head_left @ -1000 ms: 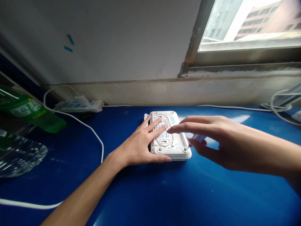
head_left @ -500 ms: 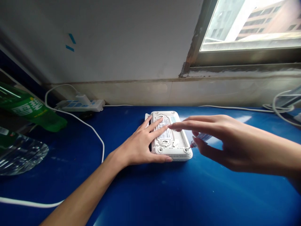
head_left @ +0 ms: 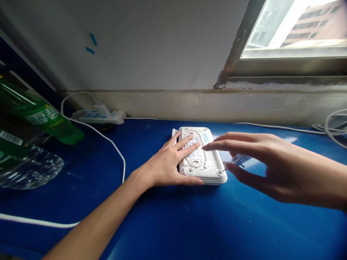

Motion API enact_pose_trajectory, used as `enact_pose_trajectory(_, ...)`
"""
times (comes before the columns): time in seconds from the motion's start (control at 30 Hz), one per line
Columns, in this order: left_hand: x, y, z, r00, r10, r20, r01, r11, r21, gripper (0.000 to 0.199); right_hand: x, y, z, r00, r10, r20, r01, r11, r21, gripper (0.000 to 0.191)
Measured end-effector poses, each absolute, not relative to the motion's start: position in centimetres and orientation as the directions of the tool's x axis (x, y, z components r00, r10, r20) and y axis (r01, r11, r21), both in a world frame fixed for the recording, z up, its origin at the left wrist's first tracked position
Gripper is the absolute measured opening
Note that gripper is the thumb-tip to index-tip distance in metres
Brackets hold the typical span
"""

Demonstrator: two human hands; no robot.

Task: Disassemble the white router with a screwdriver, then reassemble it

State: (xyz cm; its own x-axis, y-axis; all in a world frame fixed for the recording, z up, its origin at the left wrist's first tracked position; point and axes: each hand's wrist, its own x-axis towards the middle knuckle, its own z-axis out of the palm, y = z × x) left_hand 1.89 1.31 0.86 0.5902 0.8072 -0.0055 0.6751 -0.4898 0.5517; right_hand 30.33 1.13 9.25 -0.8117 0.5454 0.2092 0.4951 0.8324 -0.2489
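Observation:
A white perforated plastic device [head_left: 211, 159] lies on the blue table with a label and round corner recesses facing up. My left hand [head_left: 169, 160] rests on its left part, fingers spread across the label and thumb along the near edge. From the right, my right hand [head_left: 271, 166] holds a slim screwdriver [head_left: 241, 159] between thumb and fingers, its handle partly hidden by them. The thin shaft reaches the recess at the device's near right corner. The index fingertip is beside the label, close to my left fingers.
On the left lie a green bottle [head_left: 51, 119] and a clear bottle [head_left: 35, 166] with a green label. A power strip [head_left: 116, 117] with a plug and white cable [head_left: 108, 139] stands by the wall. More cable [head_left: 330, 128] coils at the right.
The whole view has shifted, so the device, hands and bottles appear slightly further right. My right hand's grip on the screwdriver has altered slightly, and its shaft remains at the same corner.

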Motion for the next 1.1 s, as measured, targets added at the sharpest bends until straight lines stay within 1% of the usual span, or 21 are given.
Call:
enact_pose_trajectory(0.07,1.9,1.3,0.8,0.59,0.807,-0.002,0.676,-0.493,0.548,0.117,30.0,1.2,9.2,-0.803,0.563,0.196,0.503,0.817,-0.283,0.04)
enact_pose_trajectory(0.13,1.9,1.3,0.8,0.591,0.807,0.006,0.677,-0.5,0.541,0.117,29.8,1.4,9.0,-0.794,0.574,0.199,0.508,0.807,-0.302,0.032)
enact_pose_trajectory(0.2,1.9,1.3,0.7,0.592,0.806,0.012,0.678,-0.506,0.533,0.117,29.8,1.4,8.9,-0.782,0.583,0.22,0.518,0.805,-0.291,0.036)
enact_pose_trajectory(0.33,1.9,1.3,0.7,0.596,0.803,0.007,0.678,-0.508,0.531,0.115,30.2,1.4,9.0,-0.782,0.571,0.25,0.527,0.82,-0.226,0.057)
enact_pose_trajectory(0.37,2.0,1.3,0.8,0.595,0.804,0.006,0.68,-0.507,0.53,0.115,30.2,1.4,9.0,-0.787,0.566,0.246,0.524,0.824,-0.215,0.06)
enact_pose_trajectory(0.43,2.0,1.3,0.9,0.592,0.806,0.003,0.685,-0.506,0.524,0.115,30.1,1.7,9.0,-0.789,0.568,0.235,0.522,0.821,-0.232,0.056)
enact_pose_trajectory(0.53,2.0,1.3,0.9,0.592,0.806,-0.001,0.693,-0.508,0.511,0.117,30.0,2.2,8.8,-0.789,0.577,0.209,0.503,0.803,-0.319,0.033)
enact_pose_trajectory(0.57,1.9,1.3,0.8,0.592,0.806,0.001,0.693,-0.51,0.509,0.118,30.0,2.3,8.7,-0.792,0.574,0.209,0.491,0.802,-0.341,0.027)
enact_pose_trajectory(0.6,1.9,1.3,0.7,0.593,0.805,0.004,0.693,-0.513,0.507,0.118,30.0,2.3,8.7,-0.794,0.569,0.211,0.481,0.802,-0.353,0.025)
enact_pose_trajectory(0.67,1.8,1.4,0.5,0.593,0.805,0.011,0.692,-0.517,0.504,0.117,30.0,2.3,8.7,-0.796,0.561,0.227,0.473,0.811,-0.344,0.029)
enact_pose_trajectory(0.8,1.8,1.6,0.3,0.596,0.803,0.005,0.697,-0.521,0.493,0.115,29.9,1.7,9.2,-0.81,0.531,0.25,0.452,0.836,-0.312,0.055)
enact_pose_trajectory(0.83,1.8,1.6,0.3,0.596,0.803,0.002,0.699,-0.52,0.49,0.115,29.8,1.6,9.3,-0.812,0.529,0.245,0.449,0.835,-0.318,0.055)
enact_pose_trajectory(0.87,1.8,1.6,0.3,0.596,0.803,0.0,0.701,-0.52,0.488,0.115,29.7,1.5,9.3,-0.81,0.536,0.236,0.453,0.829,-0.328,0.05)
enact_pose_trajectory(0.93,1.8,1.5,0.4,0.594,0.805,-0.006,0.703,-0.515,0.49,0.114,29.5,1.5,9.3,-0.801,0.553,0.23,0.462,0.815,-0.351,0.031)
enact_pose_trajectory(0.97,1.9,1.5,0.5,0.593,0.805,-0.01,0.703,-0.511,0.494,0.115,29.5,1.6,9.2,-0.797,0.557,0.234,0.462,0.812,-0.357,0.023)
enact_pose_trajectory(1.0,1.9,1.5,0.5,0.592,0.806,-0.014,0.703,-0.507,0.498,0.115,29.5,1.6,9.2,-0.794,0.558,0.241,0.46,0.812,-0.36,0.02)
enact_pose_trajectory(1.03,1.9,1.5,0.6,0.591,0.807,-0.015,0.703,-0.506,0.5,0.115,29.5,1.6,9.2,-0.796,0.552,0.25,0.454,0.816,-0.358,0.02)
enact_pose_trajectory(1.07,1.9,1.5,0.6,0.593,0.805,-0.014,0.701,-0.508,0.5,0.114,29.5,1.6,9.2,-0.801,0.541,0.257,0.444,0.824,-0.352,0.025)
enact_pose_trajectory(1.1,1.9,1.5,0.6,0.597,0.802,-0.01,0.699,-0.514,0.497,0.114,29.5,1.5,9.3,-0.806,0.531,0.263,0.435,0.832,-0.345,0.035)
